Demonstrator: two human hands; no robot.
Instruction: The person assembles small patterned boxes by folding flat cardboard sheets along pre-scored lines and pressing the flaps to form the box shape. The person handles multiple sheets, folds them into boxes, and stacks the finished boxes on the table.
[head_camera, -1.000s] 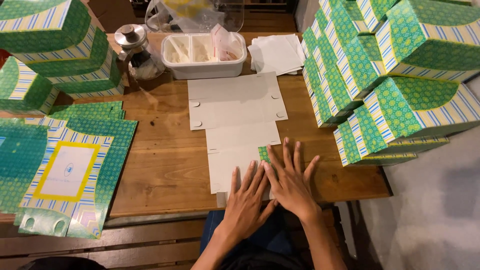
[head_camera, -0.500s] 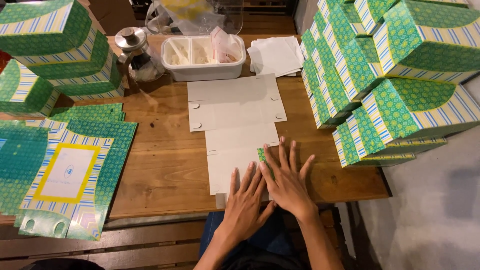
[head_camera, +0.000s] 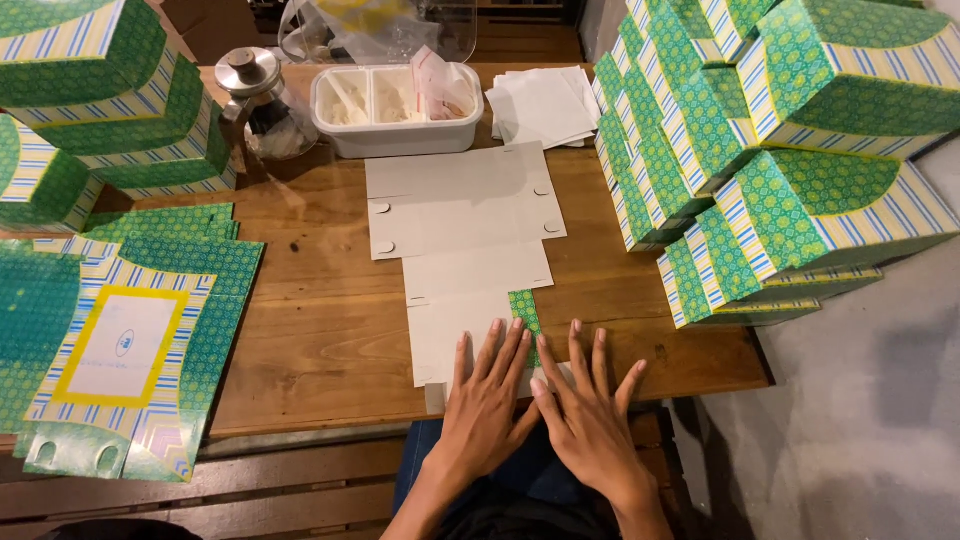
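A: Left edge first. What's there?

B: Stack of assembled green patterned boxes (head_camera: 95, 100) at far left, back of the wooden surface (head_camera: 320, 340). In front of them, flat printed box sheets (head_camera: 120, 350), green with striped borders and a yellow-framed pale panel, lying printed side up and hanging a bit over the near edge.

A: Next over?

B: Glass jar with a metal lid (head_camera: 258, 105) toward the back. Just right of it a white two-section tub (head_camera: 395, 110) with small bags inside. Clear plastic bags behind the tub, contents unclear.

A: Centre?

B: The unfolded cardboard box blank (head_camera: 465, 230), plain pale side up, running from near the tub down to the near edge. One small flap (head_camera: 524, 308) is turned over and shows the green print.

A: Hands?

B: Left hand (head_camera: 487, 400) lies flat on the near end of the blank, fingers (head_camera: 492, 345) stretched out, grasping nothing. Right hand (head_camera: 590, 415) is touching it, just beside it, palm down, fingers spread, also holding nothing; its fingertips sit by the green flap at the blank's right edge.

A: Right side?

B: Pile of white paper sheets (head_camera: 545, 100) at the back, just right of the tub. Then a big stack of finished green boxes (head_camera: 790, 150) leaning at far right, some past the surface's edge.
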